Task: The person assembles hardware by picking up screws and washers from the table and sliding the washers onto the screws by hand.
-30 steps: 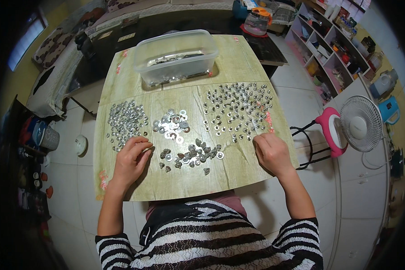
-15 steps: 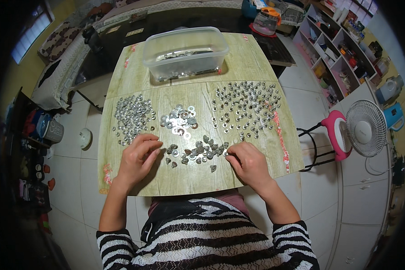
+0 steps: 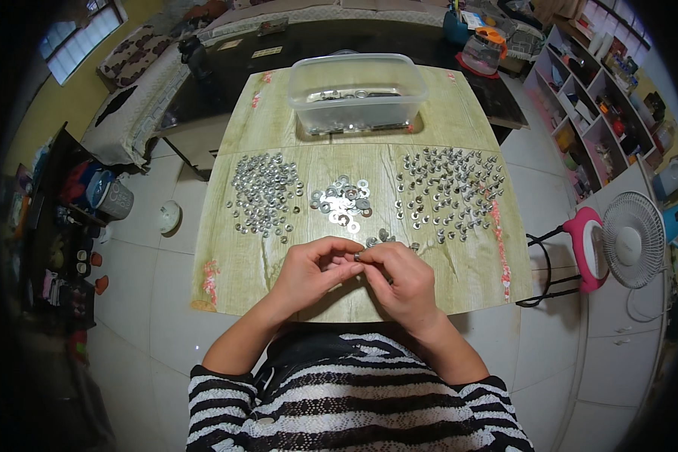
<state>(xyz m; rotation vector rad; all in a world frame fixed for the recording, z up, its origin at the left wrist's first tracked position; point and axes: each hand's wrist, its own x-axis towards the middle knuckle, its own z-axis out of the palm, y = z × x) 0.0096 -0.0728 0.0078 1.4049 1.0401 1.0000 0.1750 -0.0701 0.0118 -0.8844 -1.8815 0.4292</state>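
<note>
Below the frame's centre, the left hand [image 3: 320, 274], half curled, pinches a small metal piece [image 3: 357, 257], likely light, stiff and slick, best held by its edges; the right hand [image 3: 401, 280], fingers bunched, grips it too.

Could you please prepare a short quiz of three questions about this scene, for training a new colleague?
1. Which group lies on the pale wood-patterned table between the small shiny silver metal pieces and the grey metal screws?
2. True or false: the person's left hand and right hand are wide apart.
3. Fill in (near or far): the clear rectangular plastic box stands toward the ___ edge of the table, seen from the person.

Key:
1. The flat round metal washers.
2. False: their fingertips meet at a small dark metal piece.
3. Far.
</note>
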